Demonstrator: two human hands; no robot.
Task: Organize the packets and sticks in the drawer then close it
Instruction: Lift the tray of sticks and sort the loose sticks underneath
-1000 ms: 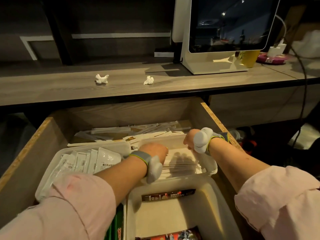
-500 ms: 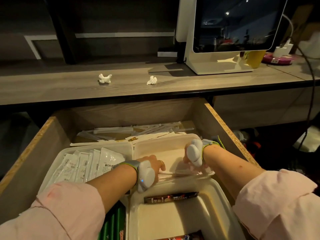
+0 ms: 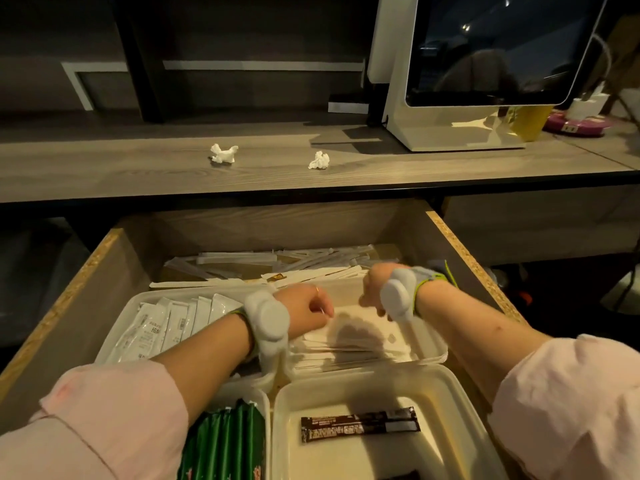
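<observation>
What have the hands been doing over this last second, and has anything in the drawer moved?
Both hands dipped toward the thin sticks in the far right tray, then rose; the left hand and right hand now hover above them, curled. Whether either holds a stick is unclear. The white packets, green packets, brown stick packet and open drawer stayed as they were.

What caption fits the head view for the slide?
Both hands, left and right, sort thin sticks in a white tray inside the open drawer.
</observation>
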